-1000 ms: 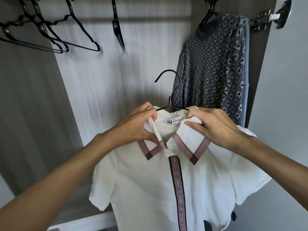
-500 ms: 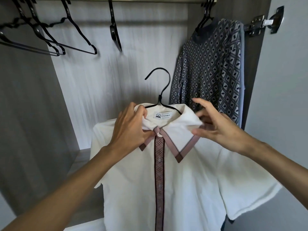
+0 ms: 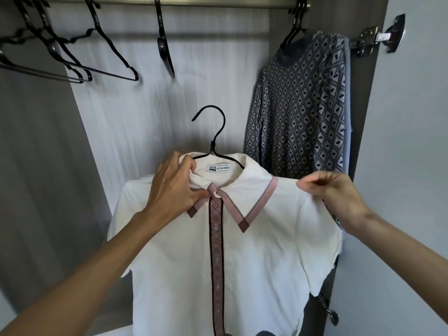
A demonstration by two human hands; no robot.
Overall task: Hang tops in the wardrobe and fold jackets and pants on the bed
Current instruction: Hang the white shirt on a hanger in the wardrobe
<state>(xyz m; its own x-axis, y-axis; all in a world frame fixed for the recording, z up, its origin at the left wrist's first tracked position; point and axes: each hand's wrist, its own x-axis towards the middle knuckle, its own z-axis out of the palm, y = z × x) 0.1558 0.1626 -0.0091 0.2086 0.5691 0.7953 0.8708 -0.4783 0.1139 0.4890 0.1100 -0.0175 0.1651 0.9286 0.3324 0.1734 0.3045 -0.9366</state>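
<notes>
Right hand (image 3: 339, 197) is now off collar (image 3: 242, 190), pinches shirt (image 3: 254, 263) shoulder | left hand (image 3: 174, 187) grips collar | sweater (image 3: 298, 112) hangs already | hanger (image 3: 213, 132) not yet on rail (image 3: 218, 4)

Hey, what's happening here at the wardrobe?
A person is holding a white shirt on a black hanger in front of the open wardrobe. The left hand grips the collar, and the right hand pinches the shoulder. The hanger's hook is not yet on the rail. A patterned top already hangs at the right; empty hangers hang at the left.
</notes>
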